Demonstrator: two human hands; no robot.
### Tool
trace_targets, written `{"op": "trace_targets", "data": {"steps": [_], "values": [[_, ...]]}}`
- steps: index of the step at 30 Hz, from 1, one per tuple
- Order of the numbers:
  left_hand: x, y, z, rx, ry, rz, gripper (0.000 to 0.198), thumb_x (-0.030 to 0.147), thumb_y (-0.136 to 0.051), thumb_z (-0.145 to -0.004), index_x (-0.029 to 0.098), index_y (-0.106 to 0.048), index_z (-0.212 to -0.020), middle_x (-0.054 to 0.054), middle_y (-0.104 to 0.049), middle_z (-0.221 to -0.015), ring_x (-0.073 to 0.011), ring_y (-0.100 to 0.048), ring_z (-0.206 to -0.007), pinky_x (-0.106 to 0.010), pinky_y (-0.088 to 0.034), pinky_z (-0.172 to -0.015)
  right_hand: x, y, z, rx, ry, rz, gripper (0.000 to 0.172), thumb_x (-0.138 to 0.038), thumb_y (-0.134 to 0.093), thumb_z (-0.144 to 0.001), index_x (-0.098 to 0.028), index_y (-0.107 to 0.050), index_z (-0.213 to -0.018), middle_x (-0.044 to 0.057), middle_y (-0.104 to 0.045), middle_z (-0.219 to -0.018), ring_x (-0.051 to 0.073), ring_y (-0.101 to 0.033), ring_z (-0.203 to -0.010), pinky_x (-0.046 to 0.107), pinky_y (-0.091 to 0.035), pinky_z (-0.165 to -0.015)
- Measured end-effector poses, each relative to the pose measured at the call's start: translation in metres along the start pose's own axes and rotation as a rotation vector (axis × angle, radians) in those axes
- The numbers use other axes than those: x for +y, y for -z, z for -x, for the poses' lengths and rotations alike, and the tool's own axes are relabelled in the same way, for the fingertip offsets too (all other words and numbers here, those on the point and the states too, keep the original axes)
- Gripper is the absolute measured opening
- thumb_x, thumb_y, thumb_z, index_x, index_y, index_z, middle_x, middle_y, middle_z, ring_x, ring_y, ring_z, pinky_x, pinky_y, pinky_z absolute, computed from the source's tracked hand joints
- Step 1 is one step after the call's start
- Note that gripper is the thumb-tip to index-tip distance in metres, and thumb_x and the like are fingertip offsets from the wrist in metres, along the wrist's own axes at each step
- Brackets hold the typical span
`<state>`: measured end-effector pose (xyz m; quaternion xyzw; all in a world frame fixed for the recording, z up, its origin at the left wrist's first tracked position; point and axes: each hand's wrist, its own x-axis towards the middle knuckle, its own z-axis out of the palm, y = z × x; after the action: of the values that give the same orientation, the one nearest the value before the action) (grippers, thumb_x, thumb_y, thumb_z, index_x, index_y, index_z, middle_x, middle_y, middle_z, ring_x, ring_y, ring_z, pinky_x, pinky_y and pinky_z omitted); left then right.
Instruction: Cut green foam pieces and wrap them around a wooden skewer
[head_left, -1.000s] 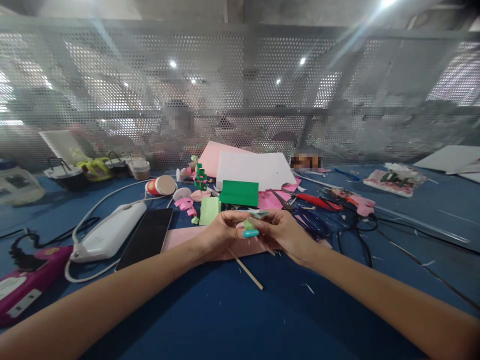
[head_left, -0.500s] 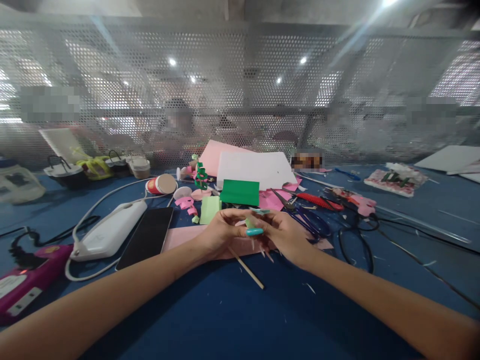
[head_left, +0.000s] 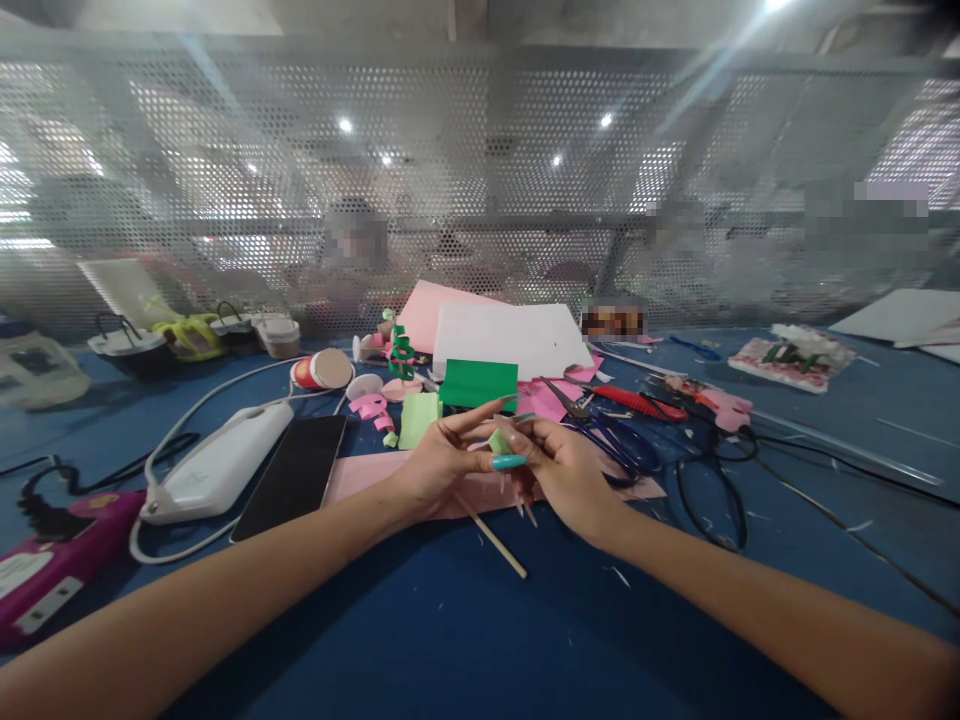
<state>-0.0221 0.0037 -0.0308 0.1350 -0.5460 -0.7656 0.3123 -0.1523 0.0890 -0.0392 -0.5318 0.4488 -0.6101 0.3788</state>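
Between my hands is a small piece of light green paper [head_left: 498,442], partly hidden by the fingers. My left hand [head_left: 442,458] pinches it from the left, its long turquoise thumbnail pointing right and its index finger stretched out above. From the other side my right hand [head_left: 568,470] closes its fingertips on the same piece. Pale pink paper [head_left: 367,474] lies flat beneath the hands. A thin wooden stick [head_left: 496,540] rests on the table just below them. Beyond the hands are a folded green paper [head_left: 480,384] and a light green sheet [head_left: 420,418].
To the left are a black phone [head_left: 296,475], a white power bank [head_left: 229,462], a magenta power strip [head_left: 82,560] and a red paper cup [head_left: 321,369]. Pliers [head_left: 568,400], blue-handled scissors [head_left: 622,445] and a red cutter [head_left: 637,402] lie right. White sheets [head_left: 510,335] stand behind.
My left index finger has lifted and straightened away from the paper piece, and more of the light green paper shows. Both arms stay nearly where they were.
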Motion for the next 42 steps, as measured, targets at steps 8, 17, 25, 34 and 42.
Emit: {"op": "trace_targets", "data": {"steps": [8, 17, 25, 34, 42], "values": [[-0.0021, -0.0014, 0.0001, 0.023, -0.048, -0.041, 0.048, 0.006, -0.079, -0.051, 0.021, -0.071, -0.096, -0.002, -0.073, -0.084, -0.0131, -0.066, -0.073, -0.024, -0.052, -0.072, 0.0022, 0.0000, 0.0007, -0.018, -0.006, -0.039, 0.035, -0.047, -0.063, -0.077, -0.016, -0.054, -0.089, -0.002, -0.058, -0.061, 0.009, -0.052, -0.042, 0.020, -0.045, -0.039], [0.0002, -0.0047, 0.0011, 0.072, -0.061, -0.103, 0.043, 0.009, -0.082, -0.048, 0.018, -0.072, -0.089, -0.006, -0.073, -0.086, -0.0176, -0.067, -0.076, -0.028, -0.053, -0.073, 0.0014, -0.0002, 0.0010, 0.014, 0.007, -0.004, 0.038, -0.049, -0.062, -0.076, -0.015, -0.057, -0.091, -0.001, -0.058, -0.060, 0.010, -0.052, -0.042, 0.021, -0.044, -0.038], [-0.0010, -0.0034, 0.0010, 0.083, -0.107, -0.157, 0.042, 0.011, -0.080, -0.052, 0.017, -0.071, -0.093, -0.009, -0.071, -0.096, -0.0225, -0.066, -0.090, -0.031, -0.055, -0.077, 0.0012, -0.0041, 0.0017, 0.053, 0.083, 0.094, 0.028, -0.045, -0.053, -0.085, -0.017, -0.055, -0.087, -0.002, -0.055, -0.059, 0.008, -0.050, -0.041, 0.020, -0.044, -0.038], [-0.0015, -0.0007, 0.0019, 0.091, -0.159, -0.210, 0.050, 0.011, -0.080, -0.054, 0.020, -0.068, -0.102, -0.008, -0.071, -0.097, -0.0228, -0.065, -0.093, -0.028, -0.055, -0.076, 0.0034, -0.0065, 0.0041, 0.051, 0.064, 0.102, 0.023, -0.040, -0.044, -0.091, -0.018, -0.051, -0.088, -0.005, -0.052, -0.048, 0.010, -0.049, -0.037, 0.020, -0.043, -0.037], [-0.0028, 0.0015, 0.0002, 0.080, -0.180, -0.176, 0.049, 0.009, -0.078, -0.055, 0.021, -0.068, -0.102, -0.007, -0.072, -0.095, -0.0175, -0.068, -0.079, -0.022, -0.056, -0.066, 0.0003, -0.0036, 0.0022, 0.058, 0.078, 0.153, 0.029, -0.043, -0.042, -0.090, -0.017, -0.052, -0.083, -0.004, -0.051, -0.049, 0.009, -0.048, -0.037, 0.019, -0.041, -0.035]]}}
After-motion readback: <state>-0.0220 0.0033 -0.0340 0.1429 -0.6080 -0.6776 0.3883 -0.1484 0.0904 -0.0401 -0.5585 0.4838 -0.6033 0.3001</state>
